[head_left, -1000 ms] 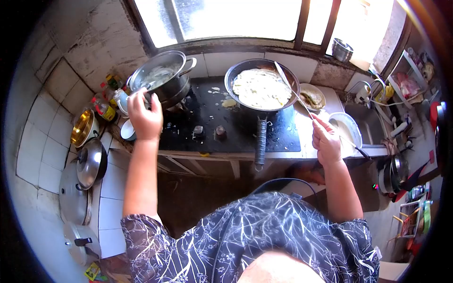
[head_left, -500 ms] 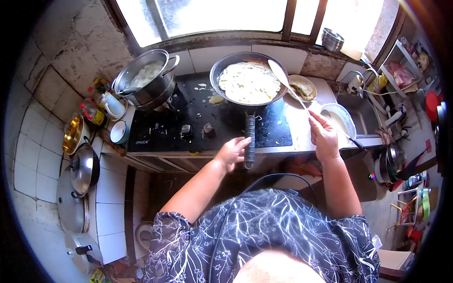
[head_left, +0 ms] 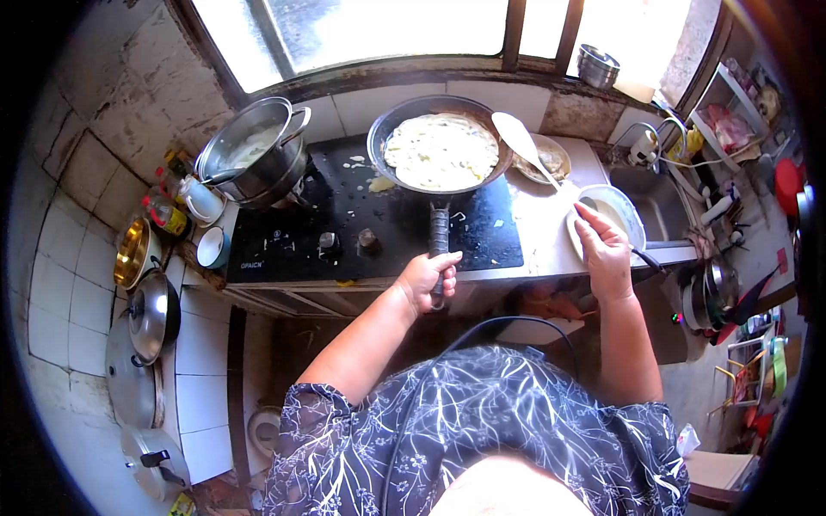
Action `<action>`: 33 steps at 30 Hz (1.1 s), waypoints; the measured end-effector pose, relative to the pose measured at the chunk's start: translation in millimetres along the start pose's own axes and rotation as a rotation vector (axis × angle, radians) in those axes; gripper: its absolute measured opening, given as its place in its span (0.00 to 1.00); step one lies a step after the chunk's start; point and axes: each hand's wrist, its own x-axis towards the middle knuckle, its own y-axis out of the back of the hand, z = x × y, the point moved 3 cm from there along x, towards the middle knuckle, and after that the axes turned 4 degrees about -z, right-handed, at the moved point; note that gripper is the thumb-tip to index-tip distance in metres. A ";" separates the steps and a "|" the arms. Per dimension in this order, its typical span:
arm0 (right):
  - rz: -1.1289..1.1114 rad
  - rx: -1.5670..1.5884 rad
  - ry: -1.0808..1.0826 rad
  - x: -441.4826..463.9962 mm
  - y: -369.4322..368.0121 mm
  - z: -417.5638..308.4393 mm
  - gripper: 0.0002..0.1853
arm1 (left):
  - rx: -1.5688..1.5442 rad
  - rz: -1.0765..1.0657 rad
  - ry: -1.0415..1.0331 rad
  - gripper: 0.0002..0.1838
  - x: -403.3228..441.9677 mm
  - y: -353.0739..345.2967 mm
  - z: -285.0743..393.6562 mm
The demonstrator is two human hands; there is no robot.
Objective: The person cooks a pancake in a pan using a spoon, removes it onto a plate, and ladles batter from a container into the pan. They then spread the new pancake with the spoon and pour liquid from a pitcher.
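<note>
My left hand (head_left: 429, 280) is wrapped round the dark handle of a frying pan (head_left: 440, 225) on the black cooktop. A pale pancake (head_left: 440, 151) with darker flecks covers most of the pan's base. In my right hand (head_left: 605, 249) is the long handle of a spatula (head_left: 518, 140). Its broad pale blade is raised beside the pan's right rim, apart from the pancake. Below the blade sits a plate (head_left: 555, 173) with cooked food on it. A white bowl (head_left: 632, 209) of pale batter stands behind my right hand, partly hidden by it.
A steel pot (head_left: 274, 161) stands on the left of the cooktop (head_left: 292, 247). Bottles (head_left: 165, 215) and a cup (head_left: 215, 243) are left of it. At the right is a sink (head_left: 658, 202) with a faucet. A lidded wok (head_left: 153, 316) rests at far left.
My left hand has closed round the pan handle, where its fingers only touched it before. The spatula blade has moved away from the pan's rim toward the right. The whole view has shifted slightly.
</note>
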 end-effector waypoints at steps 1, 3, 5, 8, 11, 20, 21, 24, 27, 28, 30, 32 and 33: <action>0.000 -0.001 -0.001 4.0 3.8 -0.4 0.15 | 0.027 0.014 -0.011 0.09 3.5 5.3 -3.5; -0.028 -0.236 0.137 13.0 10.8 -6.4 0.15 | 0.064 0.039 -0.043 0.09 7.5 11.3 -9.9; -0.039 -0.288 0.157 17.1 10.5 -20.1 0.14 | 0.075 0.070 -0.089 0.09 8.2 12.0 -12.3; -0.075 -0.811 0.175 29.5 8.8 -27.6 0.15 | 0.115 0.110 -0.120 0.09 17.2 23.7 -22.0; -0.129 -1.179 0.449 42.3 -7.0 -44.1 0.15 | 0.199 0.181 -0.173 0.10 20.0 29.2 -26.1; -0.273 -1.751 0.312 80.7 -56.1 -69.9 0.10 | 0.301 0.349 -0.216 0.13 13.8 23.3 -25.5; -0.276 -1.755 0.318 84.7 -59.8 -69.1 0.10 | 0.303 0.353 -0.223 0.13 13.8 23.5 -26.0; -0.287 -1.858 0.332 93.5 -71.2 -66.7 0.09 | 0.307 0.354 -0.238 0.13 14.2 25.7 -27.5; -0.280 -1.875 0.316 99.6 -79.6 -57.3 0.07 | 0.311 0.348 -0.246 0.13 15.4 28.2 -28.8; -0.266 -1.860 0.318 100.3 -82.1 -55.9 0.06 | 0.311 0.347 -0.245 0.13 15.8 28.1 -28.7; -0.285 -1.861 0.298 101.7 -87.9 -55.0 0.08 | 0.305 0.351 -0.242 0.13 15.0 26.4 -28.1; -0.295 -1.853 0.291 106.2 -92.1 -52.0 0.08 | 0.297 0.356 -0.239 0.13 14.6 26.6 -28.4; -0.305 -1.856 0.256 109.3 -93.4 -51.5 0.08 | 0.301 0.354 -0.240 0.13 15.5 27.4 -29.3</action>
